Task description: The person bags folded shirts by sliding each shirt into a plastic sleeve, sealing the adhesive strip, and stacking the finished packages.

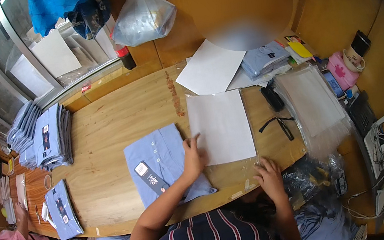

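A folded light blue shirt point(160, 142) with a dark tag point(152, 179) lies on the table in front of me, its buttons showing. Right beside it is a clear plastic sleeve with a white sheet point(222, 127) in it. My left hand point(194, 159) is between the two, over the shirt's right edge and the sheet's left edge. Its fingers look apart, though slightly blurred. At the table's front edge, by the sleeve's lower right corner, rests my right hand point(269, 176). Its fingers are spread, and I see nothing held in them.
Stacks of folded blue shirts point(56, 136) stand at the left, with one packed shirt point(63, 210) nearer. Clear sleeves point(313, 106) pile up at right, beside a black case point(273, 99) and eyeglasses point(281, 126). White boards point(211, 69) lie behind. Another person's hand point(22, 214) is far left.
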